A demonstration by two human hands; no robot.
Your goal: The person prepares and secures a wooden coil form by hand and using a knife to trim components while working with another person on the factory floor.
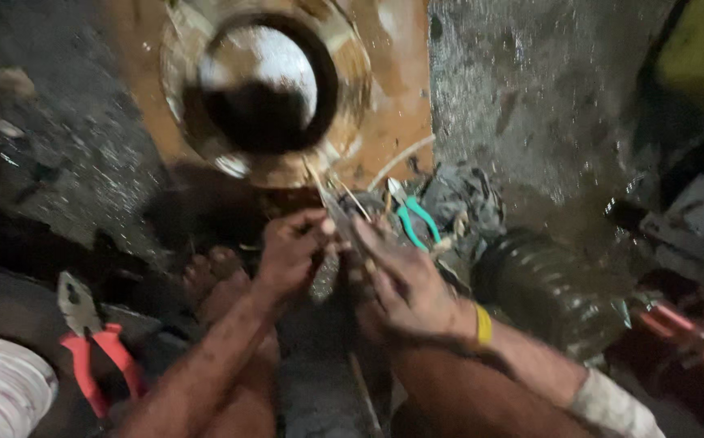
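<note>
Grimy workshop floor (530, 89), dim light. Left hand (291, 251) and right hand (401, 284) pinch thin wire strands (340, 207) below round metal housing (267, 85); twisting step, steady grip needed next.

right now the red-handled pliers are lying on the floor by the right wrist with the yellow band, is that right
Not quite. The head view shows the red-handled pliers lying on the floor on the left, beside the left forearm, apart from the right hand. The yellow band is on the right wrist, as you said.
</note>
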